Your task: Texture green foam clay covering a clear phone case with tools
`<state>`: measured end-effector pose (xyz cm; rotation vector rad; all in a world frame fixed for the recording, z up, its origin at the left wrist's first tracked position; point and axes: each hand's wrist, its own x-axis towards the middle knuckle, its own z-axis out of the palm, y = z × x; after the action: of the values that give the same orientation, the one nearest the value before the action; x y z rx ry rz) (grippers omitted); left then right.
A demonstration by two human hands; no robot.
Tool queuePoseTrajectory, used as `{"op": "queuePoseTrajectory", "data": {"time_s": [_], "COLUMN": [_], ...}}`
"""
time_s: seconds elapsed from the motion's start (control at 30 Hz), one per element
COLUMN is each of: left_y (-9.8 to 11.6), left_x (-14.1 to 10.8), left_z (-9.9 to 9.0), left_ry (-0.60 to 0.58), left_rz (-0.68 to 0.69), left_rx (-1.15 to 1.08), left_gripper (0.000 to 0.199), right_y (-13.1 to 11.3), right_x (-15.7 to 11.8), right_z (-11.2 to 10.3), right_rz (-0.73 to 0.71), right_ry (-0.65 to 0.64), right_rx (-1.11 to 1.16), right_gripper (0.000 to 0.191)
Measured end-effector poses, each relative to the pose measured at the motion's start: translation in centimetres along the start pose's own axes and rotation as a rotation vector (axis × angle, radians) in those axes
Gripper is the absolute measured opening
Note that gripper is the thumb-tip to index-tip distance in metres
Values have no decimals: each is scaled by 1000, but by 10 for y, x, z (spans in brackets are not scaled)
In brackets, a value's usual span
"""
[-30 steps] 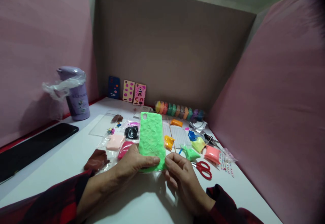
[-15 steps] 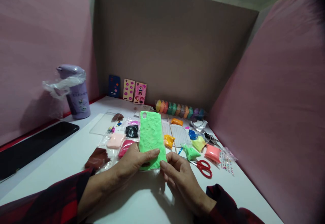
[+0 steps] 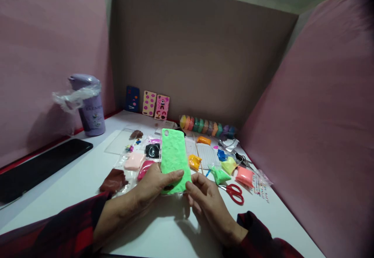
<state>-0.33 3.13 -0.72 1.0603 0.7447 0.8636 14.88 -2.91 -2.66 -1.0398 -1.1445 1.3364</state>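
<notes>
A phone case point(image 3: 174, 152) covered in bumpy bright green clay is held up above the white table, its camera hole at the upper left. My left hand point(image 3: 156, 182) grips its lower left side, thumb lying across the green face and the other fingers behind. At the lower right corner, my right hand point(image 3: 207, 199) pinches the edge between thumb and fingers. Behind the case and to its left lie packs of pink clay point(image 3: 145, 169) and black clay point(image 3: 152, 150). Red-handled scissors point(image 3: 234, 194) rest just right of my right hand.
A purple tumbler point(image 3: 92, 108) and a black phone point(image 3: 49, 164) stand and lie at left. Three decorated phone cases point(image 3: 149, 103) lean on the back wall. Clay tubs point(image 3: 204, 126) line the back; a coral clay pack point(image 3: 244, 176) and brown clay point(image 3: 113, 181) flank the hands.
The right thumb has shifted slightly up along the case's lower right edge. The view has moved a little; both hands keep hold of the green case.
</notes>
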Motion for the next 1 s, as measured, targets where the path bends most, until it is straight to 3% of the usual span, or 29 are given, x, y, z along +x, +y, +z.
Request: {"op": "queuePoseTrajectory", "data": {"time_s": [0.2, 0.37, 0.53, 1.0], "left_y": [-3, -4, -1, -3], "left_x": [2, 3, 0, 3], "left_z": [-1, -2, 0, -3], "left_ry": [-11, 27, 8, 23], "left_rz": [-3, 17, 13, 37], "left_rx": [0, 17, 22, 60], "left_gripper": [42, 39, 37, 36], "right_y": [4, -1, 7, 4], "right_x": [4, 2, 5, 4], "right_z": [0, 1, 2, 1], "right_rz": [-85, -30, -85, -61], "right_ry": [28, -20, -55, -19], "right_rx": [-37, 15, 22, 39], "right_gripper": [30, 28, 27, 26]}}
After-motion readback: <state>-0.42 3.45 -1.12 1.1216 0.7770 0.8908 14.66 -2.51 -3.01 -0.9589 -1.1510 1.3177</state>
